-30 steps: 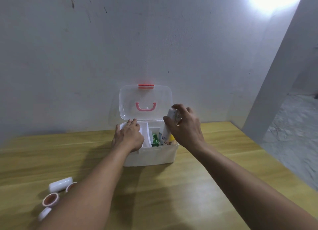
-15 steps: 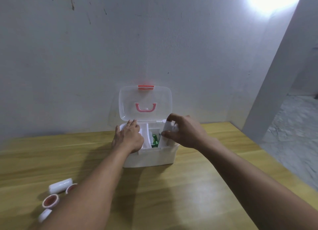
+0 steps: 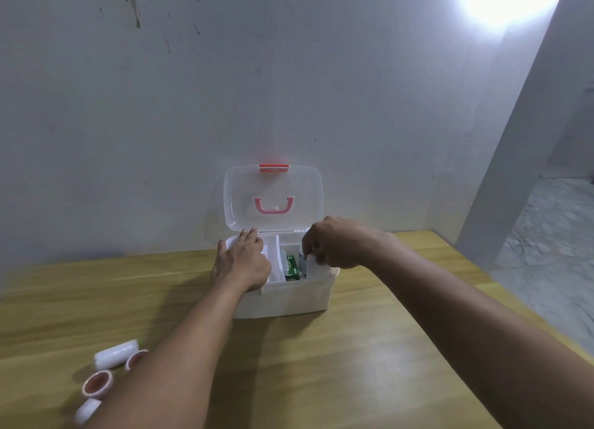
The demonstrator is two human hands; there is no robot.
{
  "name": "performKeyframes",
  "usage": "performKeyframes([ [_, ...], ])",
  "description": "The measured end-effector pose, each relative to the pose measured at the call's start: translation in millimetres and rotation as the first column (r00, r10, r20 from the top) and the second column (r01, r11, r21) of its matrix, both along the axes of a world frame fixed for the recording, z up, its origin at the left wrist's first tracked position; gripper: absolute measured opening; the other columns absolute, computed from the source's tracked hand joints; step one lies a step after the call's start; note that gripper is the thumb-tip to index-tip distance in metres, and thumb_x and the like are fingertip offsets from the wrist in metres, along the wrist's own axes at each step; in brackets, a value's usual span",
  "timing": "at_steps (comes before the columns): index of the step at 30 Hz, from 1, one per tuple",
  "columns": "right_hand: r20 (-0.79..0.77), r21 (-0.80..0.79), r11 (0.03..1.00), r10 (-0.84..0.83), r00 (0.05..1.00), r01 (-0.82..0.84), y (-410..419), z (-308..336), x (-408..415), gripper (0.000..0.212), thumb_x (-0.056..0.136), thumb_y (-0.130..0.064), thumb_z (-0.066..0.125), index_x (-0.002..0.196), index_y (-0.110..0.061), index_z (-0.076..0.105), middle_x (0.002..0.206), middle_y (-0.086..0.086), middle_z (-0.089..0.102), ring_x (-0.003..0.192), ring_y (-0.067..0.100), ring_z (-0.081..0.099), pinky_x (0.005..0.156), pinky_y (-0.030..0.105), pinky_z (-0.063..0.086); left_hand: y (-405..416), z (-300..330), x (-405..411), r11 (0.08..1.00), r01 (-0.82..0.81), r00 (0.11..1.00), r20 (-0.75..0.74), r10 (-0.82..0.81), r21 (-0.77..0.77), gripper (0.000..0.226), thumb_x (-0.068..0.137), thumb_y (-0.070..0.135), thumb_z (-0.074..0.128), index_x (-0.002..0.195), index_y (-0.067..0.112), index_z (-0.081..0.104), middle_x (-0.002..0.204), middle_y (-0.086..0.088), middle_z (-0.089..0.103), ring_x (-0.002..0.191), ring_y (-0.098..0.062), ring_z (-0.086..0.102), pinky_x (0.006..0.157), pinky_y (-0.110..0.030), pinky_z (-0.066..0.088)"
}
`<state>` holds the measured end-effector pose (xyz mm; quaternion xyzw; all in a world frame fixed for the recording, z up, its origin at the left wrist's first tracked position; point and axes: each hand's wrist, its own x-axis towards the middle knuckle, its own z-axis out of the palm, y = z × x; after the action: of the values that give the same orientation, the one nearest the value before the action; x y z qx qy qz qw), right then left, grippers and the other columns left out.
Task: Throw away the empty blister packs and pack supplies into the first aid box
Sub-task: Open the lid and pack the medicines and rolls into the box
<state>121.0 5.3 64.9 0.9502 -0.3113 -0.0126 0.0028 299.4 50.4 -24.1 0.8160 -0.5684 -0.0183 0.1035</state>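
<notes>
The white first aid box [image 3: 299, 300] stands on the wooden table by the wall, its clear lid [image 3: 273, 197] with a pink handle raised. My left hand [image 3: 244, 261] rests flat on the box's left rim and inner tray. My right hand [image 3: 337, 244] is over the box's right compartment, fingers closed on the top of a white tube [image 3: 303, 263] that is mostly sunk into the box. A green packet [image 3: 292, 268] stands inside beside the tube.
At the table's near left lie a white bandage roll [image 3: 115, 358], two tape rolls with pink cores [image 3: 98, 383], and a small white roll [image 3: 86, 411], partly behind my left forearm. The table [image 3: 337, 364] ends at the right above a grey floor.
My right hand has lowered the white tube from above the box down into the right compartment. My left hand has stayed on the box's left rim.
</notes>
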Motion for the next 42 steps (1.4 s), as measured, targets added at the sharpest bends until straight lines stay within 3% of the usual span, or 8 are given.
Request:
performKeyframes([
  [3,-0.075,-0.041,0.999,0.026,0.997,-0.029,3.9,-13.7,4.3,0.026,0.089,-0.009,0.059,0.108,-0.021,0.07,0.105,0.005,0.071,0.092,0.024,0.065,0.078,0.036,0.056,-0.3,-0.2,0.0,1.0,-0.003,1.0,0.012,0.003,0.003,0.056,0.098,0.023,0.028,0.153,0.016,0.02,0.164,0.002,0.006,0.151,-0.014,0.004,0.122,-0.049,0.005],
  [6,-0.089,-0.038,0.999,0.024,0.996,-0.028,5.5,-22.0,2.7,0.029,0.093,-0.011,0.052,0.113,-0.024,0.068,0.11,0.005,0.069,0.098,0.025,0.063,0.07,0.031,0.047,0.0,0.0,-0.4,1.0,-0.002,1.0,0.013,0.002,0.008,0.056,0.098,0.023,0.027,0.153,0.016,0.019,0.164,0.002,0.006,0.151,-0.014,0.004,0.122,-0.049,0.005],
  [12,-0.01,0.117,0.993,-0.024,1.0,0.025,-0.6,-13.2,-7.0,0.042,0.085,-0.002,0.059,0.117,-0.029,0.066,0.12,0.003,0.065,0.102,0.023,0.061,0.083,0.033,0.051,0.4,0.7,-0.5,1.0,-0.002,1.0,0.014,0.002,0.006,0.056,0.097,0.022,0.027,0.153,0.016,0.02,0.164,0.002,0.006,0.151,-0.014,0.004,0.122,-0.049,0.004],
  [15,0.011,0.122,0.992,-0.036,0.999,0.035,-2.9,-12.4,-8.1,0.04,0.084,0.0,0.062,0.112,-0.028,0.069,0.118,0.003,0.066,0.091,0.019,0.059,0.081,0.031,0.051,1.1,0.7,-1.2,1.0,-0.002,1.0,0.012,0.002,0.003,0.056,0.098,0.022,0.027,0.153,0.016,0.02,0.164,0.002,0.006,0.151,-0.014,0.004,0.122,-0.049,0.004],
  [22,0.066,0.075,0.997,-0.035,0.997,0.03,-1.7,-19.0,-12.4,0.03,0.085,-0.007,0.063,0.107,-0.027,0.072,0.109,0.005,0.069,0.092,0.023,0.065,0.075,0.033,0.053,1.3,1.0,-1.1,1.0,-0.002,1.0,0.011,0.002,0.003,0.056,0.098,0.023,0.028,0.153,0.016,0.02,0.164,0.002,0.005,0.151,-0.014,0.003,0.122,-0.049,0.004],
  [31,0.105,0.14,0.99,-0.045,0.993,0.03,2.3,-16.8,-19.0,0.041,0.085,-0.001,0.062,0.117,-0.027,0.067,0.113,0.002,0.07,0.094,0.02,0.066,0.084,0.039,0.056,2.2,2.5,-1.8,1.0,0.004,1.0,0.018,-0.004,0.007,0.055,0.098,0.022,0.026,0.153,0.015,0.021,0.164,0.002,0.005,0.151,-0.013,0.003,0.122,-0.049,0.005],
  [36,0.091,0.109,0.994,-0.037,0.995,0.027,5.0,-20.0,-16.9,0.025,0.091,-0.013,0.059,0.111,-0.024,0.069,0.111,0.007,0.069,0.094,0.025,0.064,0.073,0.033,0.05,3.9,3.2,-2.7,1.0,0.006,1.0,0.017,-0.006,0.007,0.055,0.098,0.022,0.027,0.152,0.015,0.021,0.164,0.002,0.005,0.151,-0.014,0.003,0.122,-0.048,0.006],
  [42,0.082,-0.021,0.999,-0.047,0.996,0.049,7.1,-24.6,-8.4,0.023,0.092,-0.019,0.06,0.112,-0.027,0.068,0.111,0.009,0.066,0.092,0.028,0.063,0.07,0.034,0.049,3.1,2.8,-2.4,1.0,0.007,1.0,0.011,-0.007,0.007,0.055,0.098,0.023,0.027,0.153,0.016,0.021,0.164,0.002,0.005,0.151,-0.014,0.003,0.122,-0.049,0.005],
])
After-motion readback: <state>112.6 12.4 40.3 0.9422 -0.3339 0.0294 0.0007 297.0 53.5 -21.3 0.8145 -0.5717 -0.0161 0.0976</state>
